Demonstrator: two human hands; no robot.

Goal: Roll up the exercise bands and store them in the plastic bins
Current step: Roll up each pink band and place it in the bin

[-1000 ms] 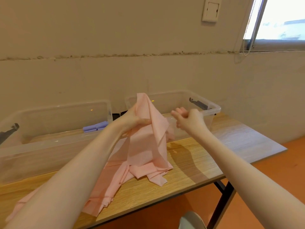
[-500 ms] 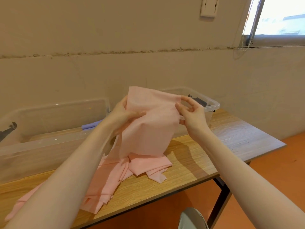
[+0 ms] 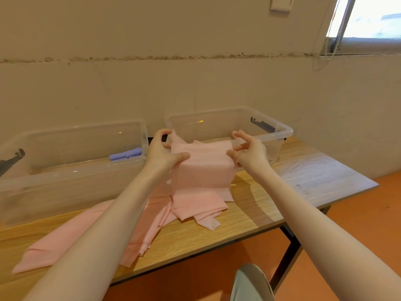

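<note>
Pink exercise band [image 3: 201, 170] held raised above the wooden table [image 3: 249, 216], before the right bin [image 3: 282, 132]; my left hand [image 3: 161, 153] and right hand [image 3: 249, 152] pinch its upper corners, fingers clamped on it.

Matt pink band [image 3: 201, 170], clear glossy plastic bins [image 3: 284, 135], wood-grain table [image 3: 249, 213]

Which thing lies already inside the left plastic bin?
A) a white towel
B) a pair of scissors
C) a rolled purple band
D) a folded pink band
C: a rolled purple band rests on the floor of the left plastic bin, near its right wall, while the pink band is outside the bins, held up over the table by the left hand and the right hand.
</note>
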